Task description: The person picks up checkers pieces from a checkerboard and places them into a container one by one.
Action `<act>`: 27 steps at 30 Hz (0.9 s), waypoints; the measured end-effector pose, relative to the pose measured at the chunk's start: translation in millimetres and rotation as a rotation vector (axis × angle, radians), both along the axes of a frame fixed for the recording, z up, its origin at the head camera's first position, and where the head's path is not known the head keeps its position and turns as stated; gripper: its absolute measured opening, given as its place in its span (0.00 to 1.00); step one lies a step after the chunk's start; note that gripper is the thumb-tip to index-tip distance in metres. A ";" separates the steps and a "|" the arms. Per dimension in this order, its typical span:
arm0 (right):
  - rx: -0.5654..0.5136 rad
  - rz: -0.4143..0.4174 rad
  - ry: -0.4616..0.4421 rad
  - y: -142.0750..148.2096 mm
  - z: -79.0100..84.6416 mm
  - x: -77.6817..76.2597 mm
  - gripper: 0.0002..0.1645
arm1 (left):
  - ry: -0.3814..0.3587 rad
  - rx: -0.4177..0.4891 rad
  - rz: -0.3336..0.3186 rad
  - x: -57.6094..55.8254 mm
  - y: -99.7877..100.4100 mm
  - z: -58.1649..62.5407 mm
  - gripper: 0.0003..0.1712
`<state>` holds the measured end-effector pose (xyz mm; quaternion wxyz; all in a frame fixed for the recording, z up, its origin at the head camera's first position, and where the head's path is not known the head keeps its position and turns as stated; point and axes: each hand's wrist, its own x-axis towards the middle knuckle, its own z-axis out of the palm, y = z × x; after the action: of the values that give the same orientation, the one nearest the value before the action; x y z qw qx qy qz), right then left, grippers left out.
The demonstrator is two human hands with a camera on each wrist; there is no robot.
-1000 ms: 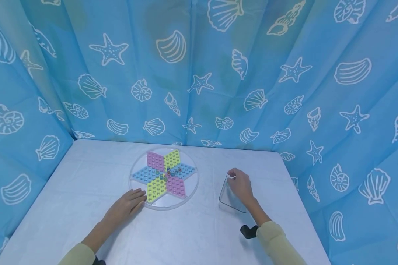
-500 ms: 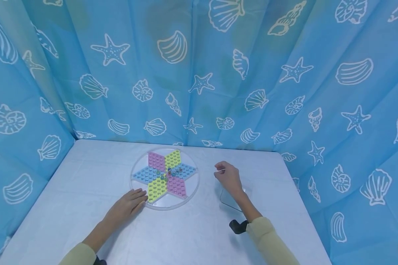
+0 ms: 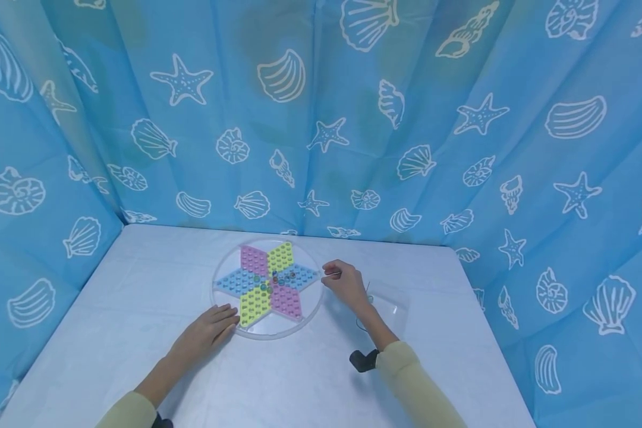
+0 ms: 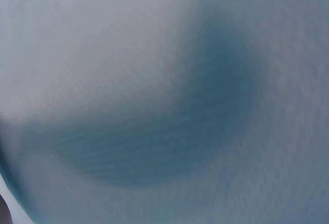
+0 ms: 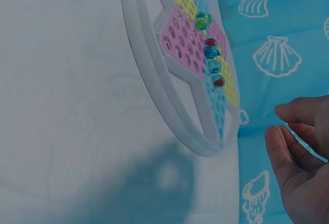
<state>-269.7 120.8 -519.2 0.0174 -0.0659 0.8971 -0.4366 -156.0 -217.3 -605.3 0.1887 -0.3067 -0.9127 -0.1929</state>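
A round Chinese checkers board (image 3: 307,312) with a pink, yellow and blue star lies on the white table. Several glass marbles (image 3: 264,287) sit around its middle and on the right blue point. My left hand (image 3: 205,330) rests flat at the board's lower left rim, fingers straight. Just off the right rim hovers my right hand (image 3: 346,288), fingers bent toward the thumb. In the right wrist view a small gap shows between the fingertips (image 5: 276,134); whether a marble is hidden among them cannot be told. The left wrist view shows blurred cloth and shadow.
A clear plastic box (image 3: 398,309) stands on the table to the right, partly behind my right forearm. A blue shell-print curtain (image 3: 310,148) encloses the table's back and sides. The white tabletop (image 3: 294,380) stretches in front of the board.
My right hand has moved left, from the clear box's far edge to the board's right rim. My left hand stays at the board. No marble on the board has visibly shifted.
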 end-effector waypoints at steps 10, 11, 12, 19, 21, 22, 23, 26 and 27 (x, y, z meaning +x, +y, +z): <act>-0.048 0.035 -0.039 -19.5 -21.7 -11.3 0.13 | 0.007 -0.007 0.005 -0.8 -0.7 -2.1 0.16; -0.050 0.032 -0.047 -21.4 -23.6 -12.2 0.13 | 0.004 -0.004 0.005 -0.8 -0.5 -1.8 0.16; -0.054 0.030 -0.055 -23.4 -25.1 -12.9 0.12 | 0.004 0.001 0.004 -0.9 -0.4 -1.8 0.16; -0.089 0.044 -0.069 -38.4 -34.3 -17.0 0.13 | 0.013 0.002 0.006 -1.9 -2.0 -0.8 0.16; -0.092 0.045 -0.082 -42.5 -36.7 -17.1 0.12 | 0.009 -0.012 0.006 -2.1 -2.3 -1.1 0.16; -0.095 0.045 -0.087 -44.2 -38.2 -17.2 0.12 | 0.007 -0.019 0.005 -2.1 -2.2 -1.3 0.16; -0.096 0.043 -0.093 -45.6 -39.8 -17.1 0.12 | 0.005 -0.027 0.006 -2.2 -2.1 -1.6 0.16; -0.097 0.036 -0.098 -49.3 -44.9 -17.0 0.12 | 0.009 -0.038 0.006 -1.8 -1.6 -2.1 0.16; -0.100 0.032 -0.096 -50.4 -46.4 -17.3 0.13 | 0.013 -0.037 0.007 -1.7 -1.4 -2.3 0.16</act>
<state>-286.9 70.4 -565.7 0.0643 -0.0598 0.8710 -0.4833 -157.7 -218.6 -607.6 0.1896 -0.3082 -0.9160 -0.1734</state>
